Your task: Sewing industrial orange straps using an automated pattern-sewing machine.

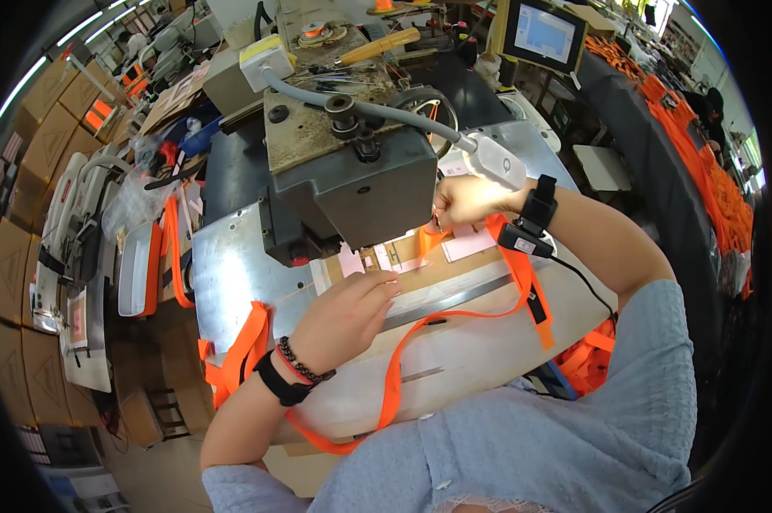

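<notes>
My right hand (471,201) is closed beside the sewing machine head (356,184), its fingertips pinched on an orange strap (428,243). My left hand (343,316) reaches in from the lower left, palm down, with stretched fingers lying at the edge of a tan template plate (416,279) under the machine head. Pale pink and white pieces lie on that plate, near both hands. A long orange strap (394,376) runs from beneath my right wrist, loops along the front of the table and passes by my left forearm. The needle area is hidden behind the machine head.
An orange strap bundle (247,346) hangs at the table's left side. A lamp (493,161) on a grey flexible neck shines over the work. A screen (544,38) stands at the back right. Orange straps (685,141) cover a dark bench at right. An orange-sided tray (138,269) sits left.
</notes>
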The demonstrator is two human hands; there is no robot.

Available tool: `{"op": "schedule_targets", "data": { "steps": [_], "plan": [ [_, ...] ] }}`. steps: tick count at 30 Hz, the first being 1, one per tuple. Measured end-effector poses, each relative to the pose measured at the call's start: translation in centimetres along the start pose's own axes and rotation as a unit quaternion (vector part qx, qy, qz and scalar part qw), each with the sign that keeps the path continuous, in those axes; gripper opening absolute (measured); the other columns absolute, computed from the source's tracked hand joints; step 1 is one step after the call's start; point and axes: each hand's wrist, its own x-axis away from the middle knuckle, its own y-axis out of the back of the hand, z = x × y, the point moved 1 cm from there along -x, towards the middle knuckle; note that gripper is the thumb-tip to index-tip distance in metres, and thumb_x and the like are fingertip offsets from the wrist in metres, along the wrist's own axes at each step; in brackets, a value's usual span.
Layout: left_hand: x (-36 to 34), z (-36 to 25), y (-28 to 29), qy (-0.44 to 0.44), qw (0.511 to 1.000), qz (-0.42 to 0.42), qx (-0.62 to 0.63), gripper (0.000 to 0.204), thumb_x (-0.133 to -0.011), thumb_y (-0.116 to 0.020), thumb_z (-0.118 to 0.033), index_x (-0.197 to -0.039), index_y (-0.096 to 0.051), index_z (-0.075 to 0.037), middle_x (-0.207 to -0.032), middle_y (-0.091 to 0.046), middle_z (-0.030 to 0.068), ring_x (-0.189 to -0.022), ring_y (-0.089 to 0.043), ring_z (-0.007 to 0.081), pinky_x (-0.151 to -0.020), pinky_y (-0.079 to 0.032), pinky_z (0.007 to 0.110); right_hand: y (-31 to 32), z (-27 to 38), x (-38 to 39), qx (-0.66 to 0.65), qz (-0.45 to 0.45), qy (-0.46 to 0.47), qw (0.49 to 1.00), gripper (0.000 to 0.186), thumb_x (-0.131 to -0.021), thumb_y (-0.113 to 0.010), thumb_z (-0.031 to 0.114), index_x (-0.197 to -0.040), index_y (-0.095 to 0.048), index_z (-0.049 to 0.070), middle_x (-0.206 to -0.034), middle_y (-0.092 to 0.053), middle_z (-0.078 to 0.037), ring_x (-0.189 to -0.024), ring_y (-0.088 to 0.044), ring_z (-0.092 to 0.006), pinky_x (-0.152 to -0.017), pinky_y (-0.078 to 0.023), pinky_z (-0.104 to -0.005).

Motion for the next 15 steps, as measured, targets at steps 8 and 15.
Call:
{"op": "schedule_targets", "data": {
  "steps": [8, 15],
  "plan": [
    [-1.2, 0.1, -1.7, -0.013, 0.995, 0.056, -0.085, 0.051, -0.094, -0.066, -0.022, -0.138, -0.053, 0.0, -0.139, -0.058, 0.0145, -0.115, -0.06, 0.0325, -0.099, -0.049, 0.042, -1.4, 0.3, -0.5, -0.042, -0.023, 0.009, 0.999, 0.03, -0.09, -0.076, 0.032, -0.077, -0.07, 0.005, -0.066, -0.065, -0.001, -0.052, -0.055, -0.0105, -0.047, -0.043, -0.0282],
    [-0.9, 0.8, -2.4, 0.009, 0.979, 0.043, -0.201, 0.064, -0.093, -0.067, -0.039, -0.141, -0.051, 0.0, -0.142, -0.055, 0.0138, -0.112, -0.057, 0.0313, -0.097, -0.047, 0.042, -1.7, 0.6, -0.2, -0.073, -0.033, -0.041, 0.996, 0.026, -0.09, -0.076, 0.029, -0.078, -0.069, 0.006, -0.065, -0.062, 0.0, -0.053, -0.055, -0.0086, -0.048, -0.044, -0.0263]
  ]
}}
